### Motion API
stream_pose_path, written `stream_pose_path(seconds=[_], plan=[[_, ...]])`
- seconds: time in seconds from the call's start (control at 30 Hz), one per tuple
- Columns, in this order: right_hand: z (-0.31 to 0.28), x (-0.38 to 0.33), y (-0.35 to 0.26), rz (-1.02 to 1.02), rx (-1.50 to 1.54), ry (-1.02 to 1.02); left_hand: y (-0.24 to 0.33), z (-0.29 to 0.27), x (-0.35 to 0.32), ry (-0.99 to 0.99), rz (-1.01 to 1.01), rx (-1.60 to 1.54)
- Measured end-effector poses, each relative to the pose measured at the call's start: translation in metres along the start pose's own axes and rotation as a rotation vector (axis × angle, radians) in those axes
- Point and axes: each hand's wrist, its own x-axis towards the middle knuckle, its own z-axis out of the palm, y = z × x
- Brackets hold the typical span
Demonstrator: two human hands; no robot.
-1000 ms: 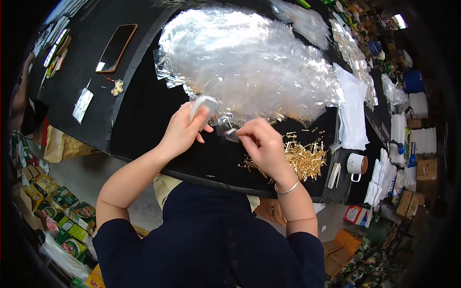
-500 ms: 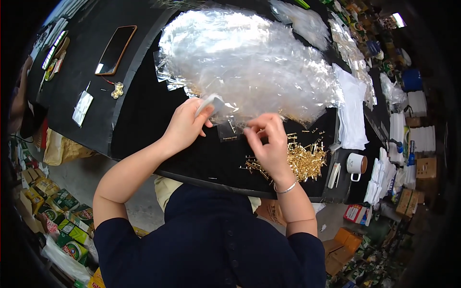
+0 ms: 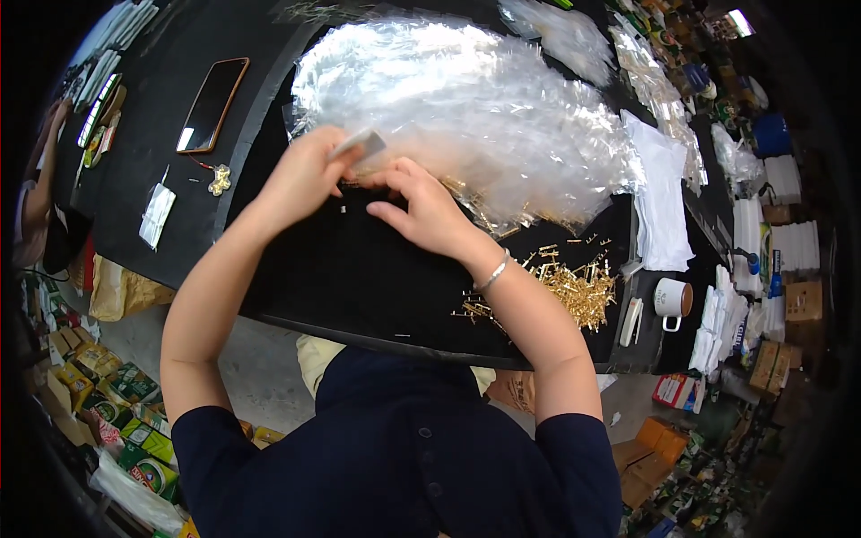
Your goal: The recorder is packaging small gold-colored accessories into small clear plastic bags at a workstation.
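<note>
My left hand (image 3: 309, 175) is closed on a small stack of clear plastic bags (image 3: 368, 145), smeared by motion, at the near left edge of a big heap of clear plastic bags (image 3: 466, 108). Beside it, my right hand (image 3: 426, 211) reaches in with its fingers stretched towards the left fingertips. Its thumb stands apart from them, and I see nothing held there. Small gold-coloured metal pieces (image 3: 583, 296) lie in a pile right of my right forearm. A tiny light piece (image 3: 343, 209) rests on the black cloth below my left fingers.
To the left lie a phone (image 3: 213, 106), a gold flower-shaped charm (image 3: 220, 179) and a white packet (image 3: 157, 215). At right are a white cloth-like sheet (image 3: 659, 193), a white mug (image 3: 671, 300) and a white clip-like tool (image 3: 631, 321). Another person's arm (image 3: 45, 179) shows at far left.
Both hands have moved left and away from me. My right hand has left the gold pieces and come up to my left hand, which still holds the stack.
</note>
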Motion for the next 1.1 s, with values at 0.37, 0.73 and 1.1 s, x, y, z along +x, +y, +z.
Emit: stream_pose_path(seconds=[0.37, 0.73, 1.1], plan=[[-0.075, -0.122, -0.051, 0.157, -0.189, -0.2, 0.005, 0.011, -0.088, 0.298, 0.103, -0.483], [-0.053, -0.125, -0.04, 0.233, -0.289, -0.126, 0.022, 0.07, -0.081, -0.285, 0.098, -0.341], [-0.009, -0.047, -0.015, -0.096, -0.721, -0.061, -0.007, 0.073, -0.12, 0.159, -0.223, -0.828]])
